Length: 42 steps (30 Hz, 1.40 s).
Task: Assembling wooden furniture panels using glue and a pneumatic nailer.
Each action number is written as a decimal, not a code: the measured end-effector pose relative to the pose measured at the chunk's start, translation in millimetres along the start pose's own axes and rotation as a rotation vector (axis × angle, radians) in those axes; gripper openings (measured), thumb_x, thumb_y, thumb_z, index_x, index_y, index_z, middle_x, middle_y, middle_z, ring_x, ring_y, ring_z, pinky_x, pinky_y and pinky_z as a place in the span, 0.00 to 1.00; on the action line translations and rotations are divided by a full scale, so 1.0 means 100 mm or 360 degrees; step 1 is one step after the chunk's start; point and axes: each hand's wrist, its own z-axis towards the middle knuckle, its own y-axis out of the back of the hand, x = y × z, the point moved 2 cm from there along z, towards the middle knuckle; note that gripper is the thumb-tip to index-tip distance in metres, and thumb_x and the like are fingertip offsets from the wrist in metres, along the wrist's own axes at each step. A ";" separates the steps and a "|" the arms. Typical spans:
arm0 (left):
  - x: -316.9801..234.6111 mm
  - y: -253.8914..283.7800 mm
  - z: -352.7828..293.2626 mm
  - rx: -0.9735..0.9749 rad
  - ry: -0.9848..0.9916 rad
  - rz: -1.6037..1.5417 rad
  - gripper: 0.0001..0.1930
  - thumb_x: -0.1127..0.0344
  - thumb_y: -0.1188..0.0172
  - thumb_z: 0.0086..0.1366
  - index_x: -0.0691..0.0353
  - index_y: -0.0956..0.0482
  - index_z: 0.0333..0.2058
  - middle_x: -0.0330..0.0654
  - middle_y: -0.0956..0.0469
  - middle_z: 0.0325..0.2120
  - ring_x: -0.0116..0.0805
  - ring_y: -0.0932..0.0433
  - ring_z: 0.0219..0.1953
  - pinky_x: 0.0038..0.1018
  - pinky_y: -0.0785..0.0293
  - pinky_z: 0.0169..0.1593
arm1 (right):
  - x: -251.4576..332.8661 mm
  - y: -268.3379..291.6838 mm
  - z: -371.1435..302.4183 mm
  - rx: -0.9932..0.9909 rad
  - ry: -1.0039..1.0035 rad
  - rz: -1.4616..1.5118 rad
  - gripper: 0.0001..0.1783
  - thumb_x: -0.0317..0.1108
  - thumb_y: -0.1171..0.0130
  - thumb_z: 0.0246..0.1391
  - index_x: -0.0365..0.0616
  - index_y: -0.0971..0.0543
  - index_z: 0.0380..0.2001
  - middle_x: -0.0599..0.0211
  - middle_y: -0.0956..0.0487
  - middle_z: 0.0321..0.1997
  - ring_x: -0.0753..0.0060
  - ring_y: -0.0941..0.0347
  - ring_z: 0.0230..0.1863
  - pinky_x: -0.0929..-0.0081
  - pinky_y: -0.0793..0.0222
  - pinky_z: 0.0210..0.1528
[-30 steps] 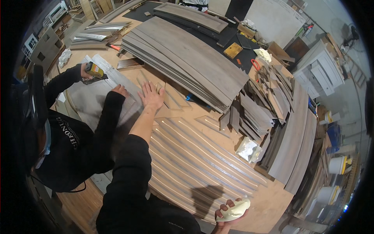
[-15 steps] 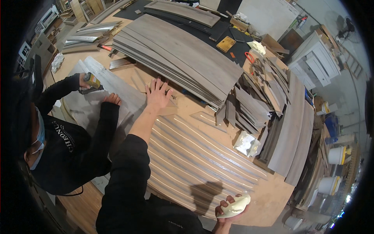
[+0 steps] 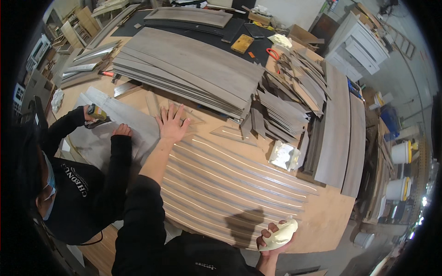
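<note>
We've got our left hand [image 3: 172, 123] spread flat on the grey veneer sheet [image 3: 133, 122] at the bench's [image 3: 322, 221] far-left side and our right hand [image 3: 275, 237] curled round a pale glue bottle [image 3: 282, 233], so if that palm slips, the sheet could shift under the co-worker's hand [image 3: 122, 130].

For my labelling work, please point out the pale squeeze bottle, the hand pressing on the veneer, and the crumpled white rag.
pale squeeze bottle [image 3: 282, 234], head view, middle of its body.
left hand [image 3: 172, 124], head view, back of the hand.
crumpled white rag [image 3: 284, 155], head view, its centre.

A crumpled white plastic package [image 3: 284, 155] lies on the workbench [image 3: 322, 221] beside stacked planks [image 3: 193, 69].
</note>
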 end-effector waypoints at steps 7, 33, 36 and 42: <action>-0.47 0.06 -0.16 -0.0418 -0.0581 -0.0209 0.32 0.45 0.44 0.66 0.51 0.32 0.65 0.49 0.40 0.67 0.57 0.48 0.70 0.59 0.55 0.70 | 0.05 -0.02 -0.10 -0.0038 0.0056 0.0038 0.34 0.70 0.59 0.61 0.60 0.31 0.59 0.64 0.26 0.45 0.50 0.26 0.40 0.55 0.31 0.27; -1.14 0.00 -0.22 0.0079 -0.1844 0.0080 0.21 0.63 0.41 0.61 0.38 0.21 0.54 0.33 0.26 0.59 0.41 0.27 0.58 0.39 0.31 0.61 | 0.03 -0.01 -0.05 -0.0069 -0.0011 -0.0029 0.34 0.70 0.56 0.60 0.59 0.29 0.57 0.63 0.26 0.42 0.52 0.26 0.36 0.56 0.31 0.24; -1.19 0.05 -0.21 0.0181 -0.1781 0.0046 0.19 0.63 0.41 0.61 0.41 0.20 0.52 0.33 0.27 0.59 0.40 0.26 0.57 0.38 0.29 0.59 | 0.03 0.00 -0.03 -0.0063 -0.0028 -0.0029 0.34 0.70 0.56 0.60 0.60 0.29 0.57 0.63 0.27 0.43 0.52 0.26 0.37 0.56 0.31 0.25; -1.04 -0.11 -0.09 0.0133 -0.1870 -0.0153 0.14 0.61 0.39 0.62 0.48 0.19 0.47 0.35 0.24 0.57 0.40 0.25 0.55 0.35 0.26 0.57 | 0.00 -0.02 0.00 0.0049 -0.0068 0.0001 0.34 0.70 0.56 0.60 0.59 0.30 0.58 0.63 0.27 0.44 0.50 0.26 0.40 0.56 0.30 0.26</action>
